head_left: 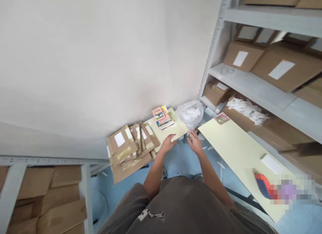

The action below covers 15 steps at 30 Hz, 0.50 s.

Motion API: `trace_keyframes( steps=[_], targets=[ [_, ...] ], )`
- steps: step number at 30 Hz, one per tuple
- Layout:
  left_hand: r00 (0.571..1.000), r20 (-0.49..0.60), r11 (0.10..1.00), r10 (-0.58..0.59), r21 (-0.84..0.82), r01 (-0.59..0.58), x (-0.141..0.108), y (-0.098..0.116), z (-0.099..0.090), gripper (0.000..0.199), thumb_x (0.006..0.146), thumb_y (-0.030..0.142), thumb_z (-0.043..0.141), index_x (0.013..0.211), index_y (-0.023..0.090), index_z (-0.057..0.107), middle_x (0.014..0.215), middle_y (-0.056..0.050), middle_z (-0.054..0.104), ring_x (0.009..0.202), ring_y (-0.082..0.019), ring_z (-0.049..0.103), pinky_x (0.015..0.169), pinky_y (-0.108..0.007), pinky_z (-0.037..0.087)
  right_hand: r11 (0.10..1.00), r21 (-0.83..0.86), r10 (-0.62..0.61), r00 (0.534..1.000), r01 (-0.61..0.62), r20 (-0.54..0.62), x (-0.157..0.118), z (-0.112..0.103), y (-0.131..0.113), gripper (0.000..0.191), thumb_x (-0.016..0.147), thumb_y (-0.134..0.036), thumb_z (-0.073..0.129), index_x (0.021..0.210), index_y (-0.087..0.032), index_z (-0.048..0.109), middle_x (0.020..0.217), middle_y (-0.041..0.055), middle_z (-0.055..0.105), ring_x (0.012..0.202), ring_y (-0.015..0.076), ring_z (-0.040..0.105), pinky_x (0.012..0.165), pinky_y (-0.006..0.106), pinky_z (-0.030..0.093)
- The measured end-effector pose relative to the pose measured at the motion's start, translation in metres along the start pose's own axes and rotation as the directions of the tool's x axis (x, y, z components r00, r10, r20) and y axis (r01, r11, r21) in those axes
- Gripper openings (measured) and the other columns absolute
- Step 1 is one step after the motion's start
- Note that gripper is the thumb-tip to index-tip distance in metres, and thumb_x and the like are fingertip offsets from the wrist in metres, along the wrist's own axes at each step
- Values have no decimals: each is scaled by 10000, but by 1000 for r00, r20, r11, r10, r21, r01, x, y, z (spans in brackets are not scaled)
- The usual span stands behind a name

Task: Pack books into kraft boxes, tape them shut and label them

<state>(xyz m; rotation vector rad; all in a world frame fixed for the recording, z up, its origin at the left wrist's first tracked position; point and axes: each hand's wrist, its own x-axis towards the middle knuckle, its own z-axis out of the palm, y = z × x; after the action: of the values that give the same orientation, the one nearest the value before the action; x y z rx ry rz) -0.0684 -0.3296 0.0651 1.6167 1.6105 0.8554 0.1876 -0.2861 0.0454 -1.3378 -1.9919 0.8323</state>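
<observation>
My left hand (pixel 168 143) is over the near edge of the small cream table (pixel 179 127), fingers apart and holding nothing. To its right, my right hand (pixel 194 141) hangs over the gap between the two tables, empty with fingers spread. Beyond my left hand lies a stack of small colourful booklets (pixel 163 117). Flattened cardboard pieces (pixel 132 147) with white labels are piled left of my left hand. A clear plastic bag (pixel 190 114) with white contents sits just past my right hand.
A long cream table (pixel 238 153) at right bears a pink card (pixel 222 118), a white block (pixel 272 163) and a red-and-blue item (pixel 263 185). Metal shelves (pixel 254 83) with cardboard boxes stand at right and lower left. Paper scraps (pixel 220 165) lie on the blue floor.
</observation>
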Motion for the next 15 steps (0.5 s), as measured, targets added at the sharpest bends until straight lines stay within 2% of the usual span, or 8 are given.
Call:
trace_keyframes(
  steps=[4, 7, 9, 11, 12, 15],
  targets=[
    [982, -97, 983, -164, -97, 154, -35, -68, -75, 524, 826, 306, 819, 1332, 208, 727, 1419, -156, 707, 1357, -323, 649, 1238, -513, 443, 999, -13, -31, 988, 33, 151, 17, 80, -57, 616, 990, -302, 553, 1603, -244, 543, 1734, 85, 406, 1670, 338, 205, 1338, 604, 257],
    [941, -192, 953, -280, -173, 249, -70, -122, -133, 529, 817, 304, 820, 1325, 192, 727, 1431, -161, 701, 1387, -338, 619, 1250, -523, 413, 997, -23, -71, 968, 79, 240, 30, 145, -91, 641, 977, -291, 562, 1616, -246, 526, 1747, 77, 384, 1670, 331, 210, 1338, 597, 257],
    [898, -262, 928, -353, -220, 301, -98, -158, -169, 498, 817, 275, 804, 1304, 199, 734, 1428, -155, 702, 1399, -337, 605, 1254, -508, 401, 993, -20, -106, 945, 118, 311, 42, 190, -111, 648, 973, -282, 555, 1618, -232, 523, 1742, 81, 392, 1668, 318, 222, 1345, 573, 255],
    [824, -344, 888, -450, -270, 372, -128, -193, -202, 464, 806, 239, 795, 1266, 210, 742, 1411, -149, 707, 1395, -339, 603, 1250, -494, 399, 989, -10, -130, 908, 146, 398, 56, 235, -132, 664, 959, -272, 555, 1620, -204, 521, 1740, 93, 395, 1664, 308, 238, 1350, 543, 261],
    [772, -387, 861, -504, -297, 413, -143, -209, -216, 455, 799, 221, 790, 1251, 209, 741, 1406, -150, 706, 1394, -341, 601, 1248, -491, 398, 988, -7, -136, 886, 155, 444, 63, 256, -141, 677, 949, -269, 560, 1620, -186, 518, 1739, 103, 396, 1661, 306, 247, 1350, 531, 267],
    [576, -495, 758, -651, -372, 536, -182, -253, -245, 467, 778, 195, 782, 1240, 179, 715, 1406, -180, 689, 1409, -351, 579, 1234, -494, 396, 984, -36, -122, 810, 174, 574, 82, 319, -168, 699, 929, -269, 578, 1611, -126, 513, 1723, 157, 412, 1643, 316, 291, 1340, 517, 285]
  ],
)
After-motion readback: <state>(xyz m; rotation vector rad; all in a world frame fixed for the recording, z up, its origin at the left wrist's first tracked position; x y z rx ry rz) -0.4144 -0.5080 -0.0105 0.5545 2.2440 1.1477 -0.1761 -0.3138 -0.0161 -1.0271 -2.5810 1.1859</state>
